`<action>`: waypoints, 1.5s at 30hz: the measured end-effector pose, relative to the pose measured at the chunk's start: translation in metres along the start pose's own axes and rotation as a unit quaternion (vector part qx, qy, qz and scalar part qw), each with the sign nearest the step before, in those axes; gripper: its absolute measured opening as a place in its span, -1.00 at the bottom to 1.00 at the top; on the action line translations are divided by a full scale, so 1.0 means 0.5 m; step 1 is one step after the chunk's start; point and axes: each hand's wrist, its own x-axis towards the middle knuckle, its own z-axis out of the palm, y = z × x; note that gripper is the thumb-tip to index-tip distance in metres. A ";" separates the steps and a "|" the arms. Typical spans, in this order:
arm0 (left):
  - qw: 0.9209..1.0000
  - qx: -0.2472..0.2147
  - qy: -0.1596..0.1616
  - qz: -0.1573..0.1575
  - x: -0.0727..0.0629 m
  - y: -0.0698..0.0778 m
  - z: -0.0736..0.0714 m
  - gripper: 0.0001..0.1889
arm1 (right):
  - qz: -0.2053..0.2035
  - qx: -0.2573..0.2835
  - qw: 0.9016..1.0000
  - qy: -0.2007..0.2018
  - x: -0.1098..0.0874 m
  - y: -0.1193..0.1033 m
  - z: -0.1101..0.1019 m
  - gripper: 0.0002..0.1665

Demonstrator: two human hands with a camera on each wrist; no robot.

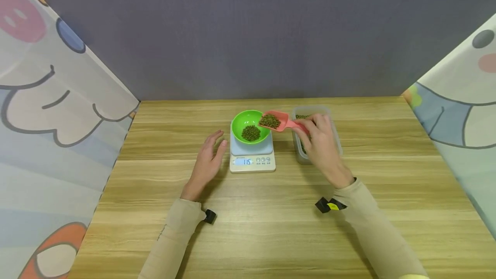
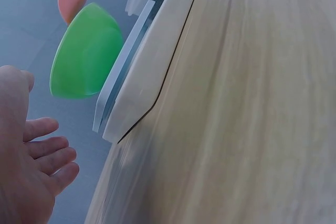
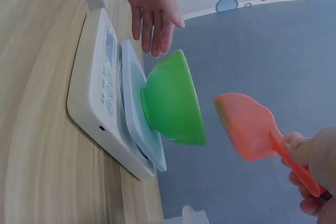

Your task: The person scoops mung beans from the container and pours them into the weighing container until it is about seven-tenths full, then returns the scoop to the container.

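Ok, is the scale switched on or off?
On. In the head view, the display of the scale is lit and shows digits.

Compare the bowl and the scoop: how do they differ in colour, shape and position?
Colour: the bowl is bright green; the scoop is coral pink.
Shape: the bowl is round; the scoop has a handle.
Position: the bowl rests on the scale; the scoop is held in the right hand.
Shared: both hold small greenish beans.
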 end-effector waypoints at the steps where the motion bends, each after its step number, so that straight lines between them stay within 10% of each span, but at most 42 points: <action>1: 1.000 0.000 0.000 -0.001 0.000 0.000 0.000 -0.42 | -0.002 0.003 1.000 0.000 0.001 0.000 0.004 -0.70; 45: 1.000 -0.004 -0.001 0.007 -0.001 0.003 0.009 -0.43 | -0.085 -0.061 0.994 -0.035 0.012 -0.015 0.024 -0.54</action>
